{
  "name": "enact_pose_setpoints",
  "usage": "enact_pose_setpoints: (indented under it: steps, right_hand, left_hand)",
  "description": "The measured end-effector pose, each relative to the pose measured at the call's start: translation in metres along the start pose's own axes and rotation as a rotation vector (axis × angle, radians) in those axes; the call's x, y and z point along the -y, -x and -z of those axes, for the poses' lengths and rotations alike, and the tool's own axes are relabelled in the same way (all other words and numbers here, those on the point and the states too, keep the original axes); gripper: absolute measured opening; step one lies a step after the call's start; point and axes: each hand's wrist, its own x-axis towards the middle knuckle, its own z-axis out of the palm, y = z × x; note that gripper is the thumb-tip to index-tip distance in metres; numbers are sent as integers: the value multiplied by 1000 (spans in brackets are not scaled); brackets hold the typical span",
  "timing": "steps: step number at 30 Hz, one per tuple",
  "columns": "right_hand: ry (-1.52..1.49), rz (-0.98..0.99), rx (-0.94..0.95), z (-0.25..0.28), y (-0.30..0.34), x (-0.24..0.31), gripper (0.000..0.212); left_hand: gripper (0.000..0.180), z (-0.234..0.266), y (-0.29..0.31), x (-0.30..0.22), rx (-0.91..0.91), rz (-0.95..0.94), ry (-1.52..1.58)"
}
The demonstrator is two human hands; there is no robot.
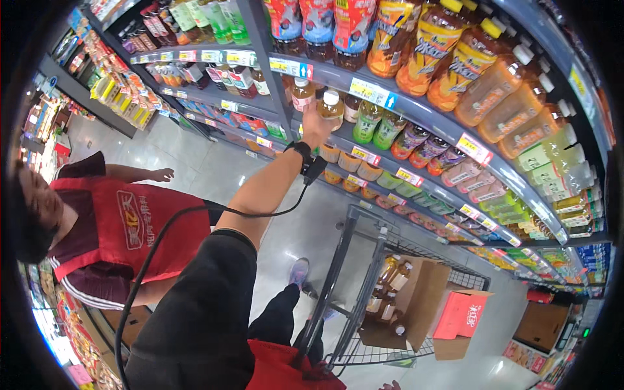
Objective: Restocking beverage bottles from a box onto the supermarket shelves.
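My left hand (pixel 316 127) reaches up to a middle shelf and is closed around a bottle of amber drink (pixel 330 109) with a white cap. Right beside it on the shelf stands a bottle with a pink label (pixel 302 95). Green-labelled bottles (pixel 368 122) line the same shelf to the right. A black strap with a small device (pixel 313 170) sits on my left wrist, and a cable runs from it. Only the fingertips of my right hand (pixel 392 385) show at the lower edge, apart, with nothing seen in them.
A wire shopping cart (pixel 354 286) stands before the shelves, carrying an opened cardboard box (pixel 416 292) with several bottles (pixel 393 276) inside. A person in a red apron (pixel 146 218) stands close on my left. Large orange-labelled bottles (pixel 426 49) fill the shelf above. Price tags line the shelf edges (pixel 416 97).
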Motion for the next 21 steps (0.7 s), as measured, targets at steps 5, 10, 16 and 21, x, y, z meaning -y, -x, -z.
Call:
enact_pose_setpoints:
  steps: [5,10,16,21]
  right_hand:
    - [96,-9,24,-19,-3,31,42]
    - [158,-33,26,-27,-12,44,42]
    - [136,37,87,-38,-8,51,35]
    - [285,136,89,-31,-6,27,30]
  left_hand:
    - [73,-17,-16,15,3,-11,48]
    - [66,-23,-20,20,-81,-91,15]
    - [62,-38,-35,25,-58,-39,151]
    - [70,-50,-44,22,-209,-172,187]
